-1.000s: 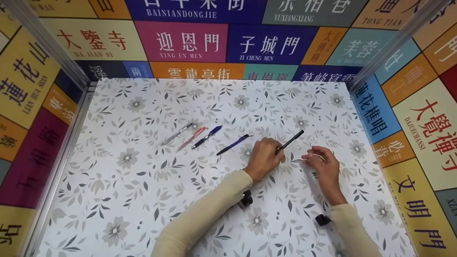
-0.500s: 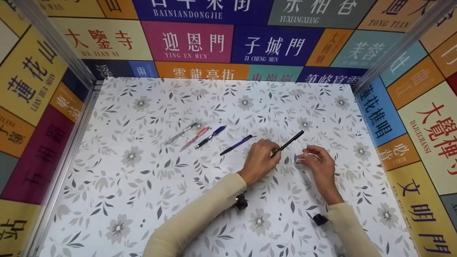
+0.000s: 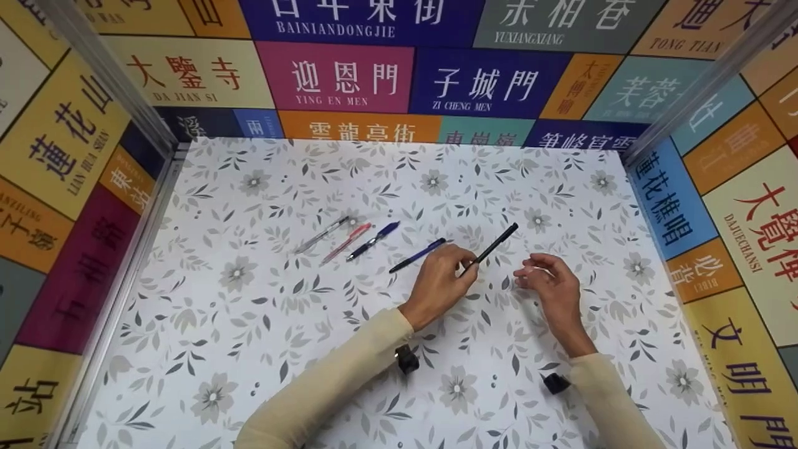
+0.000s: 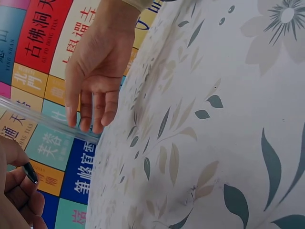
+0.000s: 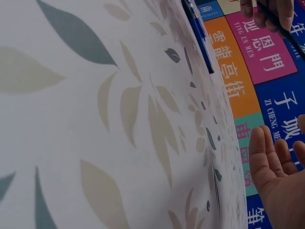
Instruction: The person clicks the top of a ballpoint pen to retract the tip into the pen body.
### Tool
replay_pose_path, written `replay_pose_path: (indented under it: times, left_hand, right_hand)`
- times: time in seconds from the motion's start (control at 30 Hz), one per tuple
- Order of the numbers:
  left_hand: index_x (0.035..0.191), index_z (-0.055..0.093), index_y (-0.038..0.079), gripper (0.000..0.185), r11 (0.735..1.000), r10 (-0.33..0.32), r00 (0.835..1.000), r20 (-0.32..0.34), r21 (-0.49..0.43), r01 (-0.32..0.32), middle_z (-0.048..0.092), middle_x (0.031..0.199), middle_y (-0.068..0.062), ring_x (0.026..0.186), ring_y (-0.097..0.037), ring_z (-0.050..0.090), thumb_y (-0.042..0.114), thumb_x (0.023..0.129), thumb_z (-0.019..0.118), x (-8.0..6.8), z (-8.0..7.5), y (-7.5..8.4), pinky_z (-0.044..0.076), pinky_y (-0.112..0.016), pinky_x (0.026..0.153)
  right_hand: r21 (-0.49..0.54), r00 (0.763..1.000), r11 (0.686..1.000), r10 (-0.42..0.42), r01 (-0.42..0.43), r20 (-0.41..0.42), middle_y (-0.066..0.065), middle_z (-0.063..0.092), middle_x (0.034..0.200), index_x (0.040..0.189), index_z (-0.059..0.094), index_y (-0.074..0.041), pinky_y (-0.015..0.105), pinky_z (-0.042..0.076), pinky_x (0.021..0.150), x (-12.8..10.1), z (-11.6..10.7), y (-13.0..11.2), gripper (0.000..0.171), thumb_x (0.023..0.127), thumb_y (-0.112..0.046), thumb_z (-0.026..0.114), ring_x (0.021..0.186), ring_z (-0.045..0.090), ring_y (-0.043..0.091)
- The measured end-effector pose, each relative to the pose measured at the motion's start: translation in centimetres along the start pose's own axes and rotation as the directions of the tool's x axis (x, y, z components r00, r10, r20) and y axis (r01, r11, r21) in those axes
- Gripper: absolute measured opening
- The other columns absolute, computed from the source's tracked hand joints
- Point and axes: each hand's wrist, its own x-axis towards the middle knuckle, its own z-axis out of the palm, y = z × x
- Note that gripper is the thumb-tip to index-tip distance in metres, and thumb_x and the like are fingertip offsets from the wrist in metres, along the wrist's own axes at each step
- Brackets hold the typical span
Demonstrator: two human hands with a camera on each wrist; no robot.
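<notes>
Black pen (image 3: 492, 246) slants up-right (lower end pinched) from left grip (image 3: 439, 280).

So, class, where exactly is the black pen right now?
In the head view, the black pen sits right of centre, pinched in the left hand, just right of the dark blue pen.

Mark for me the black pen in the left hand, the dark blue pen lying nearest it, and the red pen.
Slim black pen (image 3: 495, 244), head view: mid-barrel.
Dark blue pen (image 3: 416, 256), head view: mid-barrel.
Red translucent pen (image 3: 346, 242), head view: mid-barrel.
</notes>
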Motion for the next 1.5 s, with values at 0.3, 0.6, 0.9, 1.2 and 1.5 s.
replay_pose_path:
  times: [0.3, 0.6, 0.9, 1.2, 1.5]
  left_hand:
    - [0.102, 0.08, 0.006, 0.006, 0.999, -0.006, 1.0, -0.026, -0.053, 0.004, 0.073, 0.09, -0.003, 0.086, -0.025, 0.07, 0.007, 0.1, 0.075, -1.0, -1.4, -0.2, 0.052, -0.027, 0.077]
    - [0.102, 0.081, 0.007, 0.005, 0.997, 0.001, 0.999, -0.035, -0.073, -0.004, 0.072, 0.089, -0.002, 0.084, -0.023, 0.069, 0.008, 0.101, 0.076, -1.7, -1.9, -0.3, 0.052, -0.03, 0.077]
    - [0.106, 0.081, 0.009, 0.006, 0.996, -0.028, 1.0, -0.013, -0.091, 0.027, 0.072, 0.093, -0.001, 0.087, -0.023, 0.068, 0.011, 0.104, 0.075, -2.5, -2.1, 0.2, 0.053, -0.028, 0.079]
    - [0.106, 0.081, 0.008, 0.005, 0.986, -0.022, 0.999, -0.032, -0.165, 0.017, 0.073, 0.094, -0.002, 0.088, -0.023, 0.069, 0.008, 0.102, 0.077, -3.0, -2.5, 0.8, 0.058, -0.042, 0.079]
    - [0.105, 0.08, 0.007, 0.005, 0.98, -0.012, 0.999, -0.049, -0.201, 0.002, 0.074, 0.096, -0.003, 0.089, -0.026, 0.07, 0.006, 0.101, 0.079, -3.4, -2.3, 1.0, 0.059, -0.039, 0.08]
  right_hand:
    - [0.016, 1.0, 1.0, -0.008, 0.008, 0.019, 0.038, 0.061, 0.123, 0.134, 0.056, 0.022, 0.042, 0.066, 0.084, 0.0, 1.0, 0.0, 0.037, 0.104, 0.005, 0.07, 0.096, 0.079, 0.027]
    - [0.041, 0.998, 0.999, -0.014, 0.012, 0.068, 0.03, 0.065, 0.122, 0.134, 0.06, 0.015, 0.041, 0.065, 0.086, -0.2, 2.6, -0.9, 0.032, 0.106, 0.003, 0.069, 0.099, 0.079, 0.027]
    - [0.023, 0.993, 0.999, -0.034, 0.032, 0.115, 0.03, 0.064, 0.125, 0.137, 0.062, 0.009, 0.04, 0.065, 0.088, -0.9, 4.7, -2.9, 0.03, 0.109, -0.002, 0.066, 0.102, 0.078, 0.028]
    - [0.101, 0.98, 0.988, -0.128, 0.113, 0.155, 0.027, 0.064, 0.123, 0.141, 0.056, 0.011, 0.042, 0.065, 0.089, -1.3, 6.2, -4.9, 0.034, 0.109, 0.003, 0.062, 0.103, 0.077, 0.032]
    - [0.179, 0.967, 0.972, -0.181, 0.149, 0.177, 0.025, 0.065, 0.121, 0.141, 0.053, 0.014, 0.043, 0.066, 0.088, -1.1, 7.2, -6.1, 0.035, 0.109, 0.005, 0.061, 0.103, 0.076, 0.034]
